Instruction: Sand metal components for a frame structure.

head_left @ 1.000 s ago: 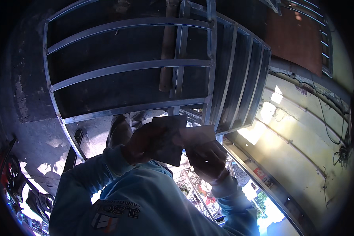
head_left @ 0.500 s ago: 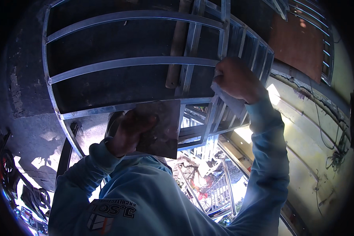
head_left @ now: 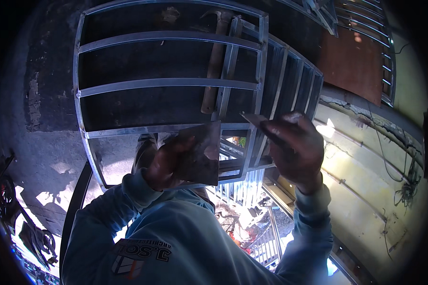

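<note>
My left hand (head_left: 164, 164) grips a square, dark, flat plate (head_left: 204, 164) with a lighter smeared patch on it, the fingers lying over its left side. Pinched in my right hand (head_left: 297, 149) is a thin, flat greyish piece (head_left: 252, 118), like a small scraper blade; it is seen nearly edge-on, so its kind is unclear. That piece is over the right side of a welded metal frame (head_left: 169, 84) of square tubing with several crossbars. The plate overlaps the frame's near bar. I cannot tell whether either held thing touches the frame.
A claw hammer (head_left: 210, 90) with a worn handle lies on the dark surface (head_left: 142, 61) beneath the frame. More slatted metal framing (head_left: 290, 78) stands to the right. Beyond it are a brown panel (head_left: 349, 66) and a yellowish wall (head_left: 361, 180) with pipes and hanging cable.
My right hand has come down and nearer, turning the thin piece from broad side to nearly edge-on. My left hand still holds the plate. The view has shifted, showing the hammer's head.
</note>
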